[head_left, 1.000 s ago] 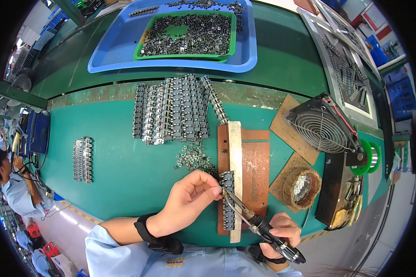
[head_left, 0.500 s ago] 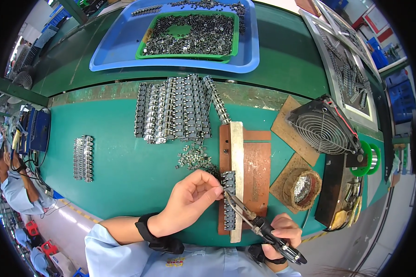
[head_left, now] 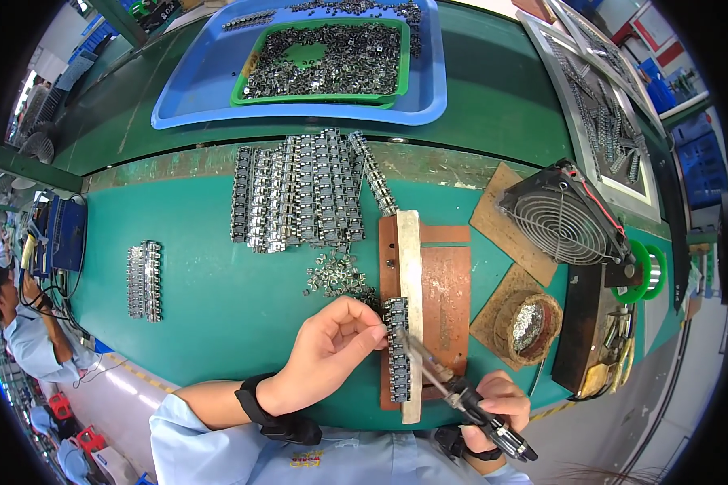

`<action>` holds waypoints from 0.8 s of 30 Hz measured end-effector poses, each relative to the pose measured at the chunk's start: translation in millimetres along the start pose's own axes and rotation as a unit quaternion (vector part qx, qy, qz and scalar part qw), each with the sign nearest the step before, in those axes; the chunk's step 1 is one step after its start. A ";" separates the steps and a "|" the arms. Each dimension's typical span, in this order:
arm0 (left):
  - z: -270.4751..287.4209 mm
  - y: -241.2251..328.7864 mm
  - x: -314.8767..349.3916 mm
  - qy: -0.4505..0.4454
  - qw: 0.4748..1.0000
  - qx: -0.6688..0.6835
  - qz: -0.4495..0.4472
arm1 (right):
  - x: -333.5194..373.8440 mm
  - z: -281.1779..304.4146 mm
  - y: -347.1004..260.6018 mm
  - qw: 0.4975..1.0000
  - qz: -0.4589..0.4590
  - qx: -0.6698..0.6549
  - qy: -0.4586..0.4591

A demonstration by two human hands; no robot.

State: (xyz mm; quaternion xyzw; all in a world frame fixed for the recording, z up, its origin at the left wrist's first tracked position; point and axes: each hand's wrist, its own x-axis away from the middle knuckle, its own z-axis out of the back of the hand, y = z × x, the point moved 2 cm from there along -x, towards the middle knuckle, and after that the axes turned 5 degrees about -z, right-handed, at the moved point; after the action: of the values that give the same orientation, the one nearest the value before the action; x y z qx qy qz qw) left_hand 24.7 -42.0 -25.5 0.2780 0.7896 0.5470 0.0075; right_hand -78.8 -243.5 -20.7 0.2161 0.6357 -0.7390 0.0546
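Left hand pinches thumb-to-finger (can't tell on what) at the strip's left edge — right hand grips soldering iron, best steadied clear of skin.

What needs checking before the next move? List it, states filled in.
1. Soldering iron gripped in the right hand: ok.
2. Dark strip lying alongside the pale bar: ok.
3. Left hand at the strip's left edge: ok.
4. Iron's tip well away from the left fingertips: not ok, it is close by.
5. Tip touching the strip: cannot tell.
6. Fan running: cannot tell.
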 end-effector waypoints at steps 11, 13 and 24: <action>6.1 31.0 -0.3 0.015 0.997 -0.077 -0.011 | 11.1 2.5 -0.7 0.991 -0.053 0.018 0.120; 15.7 40.9 5.2 0.029 0.993 -0.112 -0.016 | 11.6 2.6 -1.3 0.991 -0.053 0.021 0.123; 28.9 33.7 31.1 0.031 0.829 -0.526 -0.186 | 12.9 2.8 -3.5 0.994 -0.027 -0.017 0.104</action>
State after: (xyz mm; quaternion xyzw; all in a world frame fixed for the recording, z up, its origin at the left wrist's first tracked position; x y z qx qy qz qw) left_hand 22.1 5.1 1.3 0.0626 0.4191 0.8761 0.2301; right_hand -92.4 -243.0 -22.3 0.2735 0.6562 -0.7027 -0.0284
